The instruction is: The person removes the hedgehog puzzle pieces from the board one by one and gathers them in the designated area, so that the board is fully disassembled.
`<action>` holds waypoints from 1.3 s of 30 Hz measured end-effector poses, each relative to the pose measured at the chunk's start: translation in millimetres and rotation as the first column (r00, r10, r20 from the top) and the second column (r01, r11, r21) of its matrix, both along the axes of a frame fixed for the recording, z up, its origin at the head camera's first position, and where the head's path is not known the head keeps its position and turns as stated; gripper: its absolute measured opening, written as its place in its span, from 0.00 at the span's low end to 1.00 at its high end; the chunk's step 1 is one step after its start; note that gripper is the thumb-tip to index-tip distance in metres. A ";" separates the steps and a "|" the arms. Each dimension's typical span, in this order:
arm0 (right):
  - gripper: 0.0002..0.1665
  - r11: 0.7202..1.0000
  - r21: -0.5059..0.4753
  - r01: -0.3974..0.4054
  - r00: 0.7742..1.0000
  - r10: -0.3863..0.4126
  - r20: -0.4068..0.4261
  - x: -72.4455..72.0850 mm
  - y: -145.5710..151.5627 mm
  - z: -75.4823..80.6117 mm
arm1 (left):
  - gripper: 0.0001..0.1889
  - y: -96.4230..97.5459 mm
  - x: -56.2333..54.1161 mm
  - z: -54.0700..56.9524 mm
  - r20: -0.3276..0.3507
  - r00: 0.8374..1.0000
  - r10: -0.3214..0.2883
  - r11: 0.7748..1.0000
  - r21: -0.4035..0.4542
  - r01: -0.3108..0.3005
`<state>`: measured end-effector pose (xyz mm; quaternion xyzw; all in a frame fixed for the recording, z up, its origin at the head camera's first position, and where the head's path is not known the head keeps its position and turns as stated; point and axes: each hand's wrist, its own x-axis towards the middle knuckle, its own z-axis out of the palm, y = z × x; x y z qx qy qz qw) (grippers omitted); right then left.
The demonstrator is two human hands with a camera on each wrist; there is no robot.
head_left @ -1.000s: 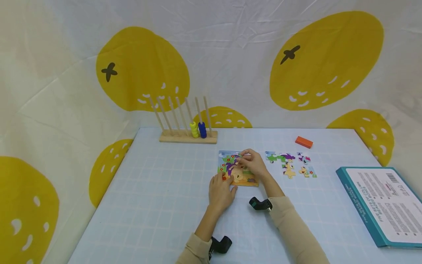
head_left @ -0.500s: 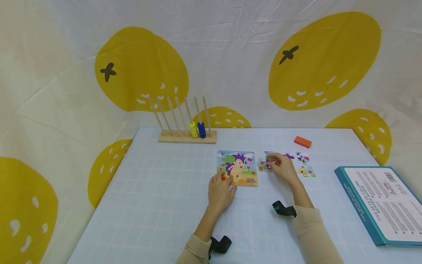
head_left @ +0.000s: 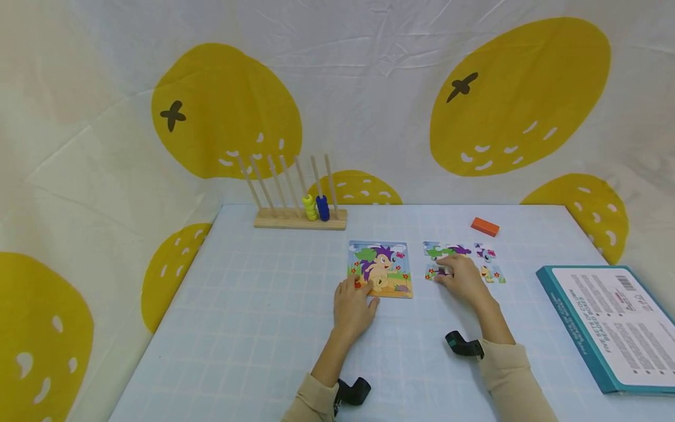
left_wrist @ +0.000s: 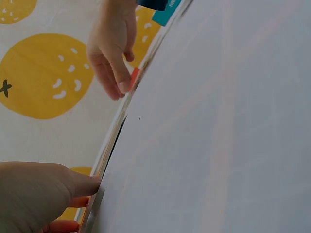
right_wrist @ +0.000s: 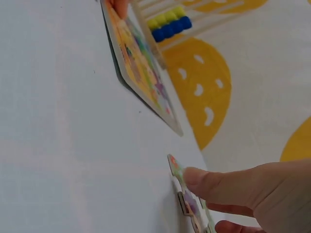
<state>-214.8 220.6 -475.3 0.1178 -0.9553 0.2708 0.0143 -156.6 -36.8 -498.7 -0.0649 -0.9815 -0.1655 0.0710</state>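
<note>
My left hand (head_left: 352, 310) rests on the lower left corner of a square puzzle board (head_left: 377, 252) with a cartoon hedgehog picture. In the left wrist view its thumb (left_wrist: 87, 186) lies at the board's edge. To the right of the board, my right hand (head_left: 464, 281) pinches a jigsaw piece (head_left: 430, 272) with red flowers and purple on it, low over the table among other pieces. In the right wrist view the thumb (right_wrist: 197, 177) presses on that piece. Joined green and purple pieces (head_left: 448, 251) lie just beyond the right fingers. Part of the group is hidden beneath the hand.
More jigsaw pieces (head_left: 485, 252) and a flowered pair (head_left: 495, 274) lie farther right. An orange block (head_left: 485, 227) sits behind them. A teal-edged box (head_left: 612, 328) is at the right, and a wooden peg stand (head_left: 300, 220) with yellow and blue beads stands at the back left.
My right hand has moved right from over the puzzle board to the loose pieces, carrying a flowered jigsaw piece, which is now at the group's lower left. My left hand has stayed put.
</note>
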 end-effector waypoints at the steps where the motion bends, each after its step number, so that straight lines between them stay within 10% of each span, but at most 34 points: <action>1: 0.22 1.000 0.012 -0.008 1.000 0.008 0.003 0.3 -0.1 0.6 | 0.20 0.2 0.1 0.3 0.000 1.000 0.001 1.000 0.001 -0.001; 18: 0.17 0.999 0.037 0.011 0.998 -0.013 0.057 -1.4 -1.0 -1.8 | 0.19 1.0 0.6 1.4 0.003 1.000 0.004 1.000 0.004 -0.004; 39: 0.07 0.994 -0.109 0.024 0.997 -0.033 -0.077 -12.8 -4.7 -11.6 | 0.19 1.2 -0.1 -0.9 0.002 1.000 0.017 1.000 0.008 -0.017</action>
